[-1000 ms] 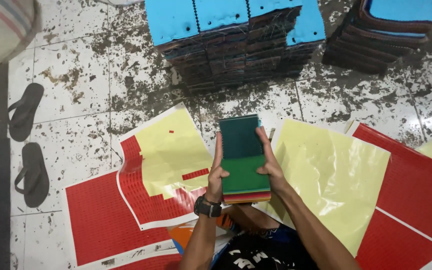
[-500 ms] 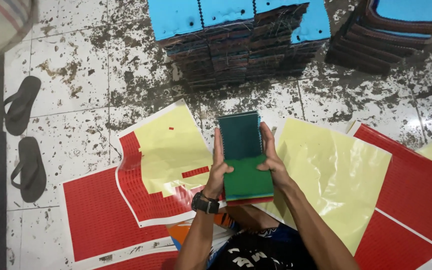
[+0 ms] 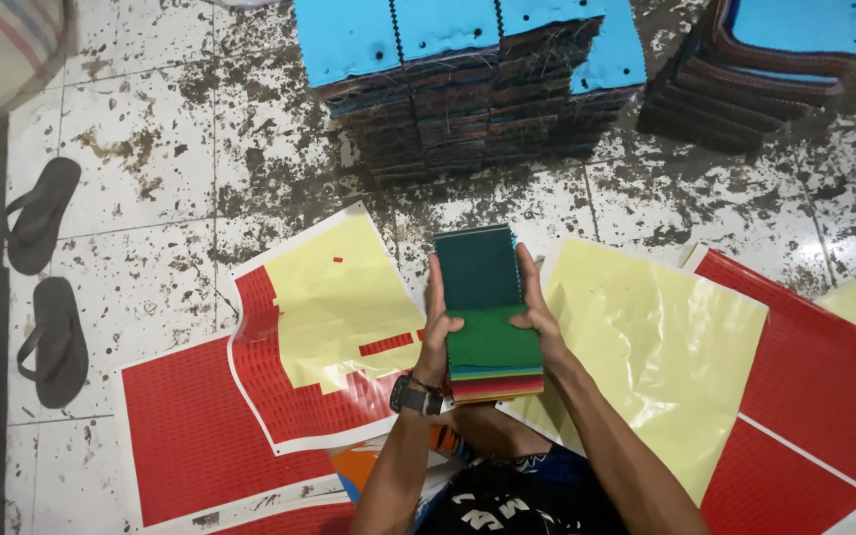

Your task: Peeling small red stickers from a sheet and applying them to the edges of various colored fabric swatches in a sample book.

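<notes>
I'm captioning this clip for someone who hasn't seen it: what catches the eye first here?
In the middle, the left hand and right hand grip a stack of coloured fabric swatches, dark green on top. Bright red sticker sheets and pale yellow backing sheets lie around them on the stained tile floor, with blue-topped stacks beyond.

Even, bright light is falling from above; glare is showing on the yellow sheet (image 3: 646, 337) toward four o'clock; focus is staying sharp.
</notes>
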